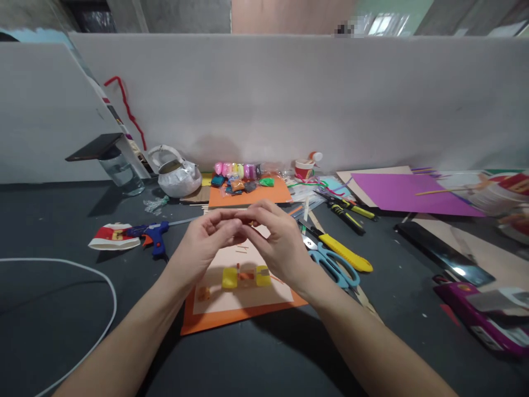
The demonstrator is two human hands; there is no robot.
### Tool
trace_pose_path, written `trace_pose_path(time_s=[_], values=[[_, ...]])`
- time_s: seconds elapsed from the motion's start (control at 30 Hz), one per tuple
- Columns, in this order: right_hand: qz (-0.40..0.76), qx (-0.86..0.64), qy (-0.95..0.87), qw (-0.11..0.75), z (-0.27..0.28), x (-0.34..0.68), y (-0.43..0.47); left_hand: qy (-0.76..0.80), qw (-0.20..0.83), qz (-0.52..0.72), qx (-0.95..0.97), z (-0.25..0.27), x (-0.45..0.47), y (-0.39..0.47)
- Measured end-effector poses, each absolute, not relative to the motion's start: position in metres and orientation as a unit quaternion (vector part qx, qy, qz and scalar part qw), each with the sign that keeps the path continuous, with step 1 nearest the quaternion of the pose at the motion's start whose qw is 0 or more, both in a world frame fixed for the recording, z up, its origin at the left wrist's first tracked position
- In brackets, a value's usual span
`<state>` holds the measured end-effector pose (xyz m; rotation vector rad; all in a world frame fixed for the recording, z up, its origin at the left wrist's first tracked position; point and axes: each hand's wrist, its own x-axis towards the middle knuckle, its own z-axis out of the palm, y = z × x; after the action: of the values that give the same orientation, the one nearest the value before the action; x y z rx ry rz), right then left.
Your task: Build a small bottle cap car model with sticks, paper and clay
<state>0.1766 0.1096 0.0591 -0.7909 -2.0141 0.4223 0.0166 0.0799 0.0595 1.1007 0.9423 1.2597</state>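
My left hand [210, 234] and my right hand [275, 234] meet at the fingertips above the work sheet. Both have their fingers pinched together, and whatever lies between them is too small and hidden to name. Beneath them a pale sheet [231, 300] rests on an orange sheet [243, 316]. On the pale sheet lie two yellow pieces [230, 278], with a small orange-brown piece [247, 275] between them. Thin brown strips [242, 249] lie farther up. An orange patch [204, 293] is near the lower left corner.
Left stand a blue glue gun [155, 238], a white pot [179, 177] and a glass jar [124, 171]. Right lie blue-handled scissors [336, 264], a yellow cutter [347, 253], pliers [347, 218], a phone [444, 251] and purple paper [413, 194]. Clay packets [237, 171] sit behind.
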Motion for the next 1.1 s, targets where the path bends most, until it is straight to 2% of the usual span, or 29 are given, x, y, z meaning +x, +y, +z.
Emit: trace_pose_path(time_s=[0.07,0.2,0.4,0.6,0.77,0.97,1.1], values=[[0.192,-0.316,-0.819,0.438,0.063,0.179,0.111,0.410,0.556,0.544,0.476,0.059,0.015,0.081],[0.245,-0.315,-0.788,0.469,0.072,0.186,0.115,0.433,0.553,0.555,0.445,0.059,0.013,0.083],[0.247,-0.322,-0.832,0.380,0.072,0.190,0.119,0.437,0.573,0.509,0.470,0.060,0.014,0.082],[0.269,-0.352,-0.803,0.400,0.069,0.186,0.117,0.451,0.534,0.519,0.492,0.060,0.014,0.084],[0.395,-0.326,-0.764,0.394,0.069,0.185,0.118,0.460,0.489,0.538,0.509,0.059,0.013,0.084],[0.406,-0.355,-0.708,0.455,0.071,0.193,0.131,0.511,0.404,0.575,0.495,0.059,0.007,0.088],[0.425,-0.348,-0.697,0.461,0.070,0.187,0.126,0.513,0.412,0.577,0.484,0.053,0.008,0.092]])
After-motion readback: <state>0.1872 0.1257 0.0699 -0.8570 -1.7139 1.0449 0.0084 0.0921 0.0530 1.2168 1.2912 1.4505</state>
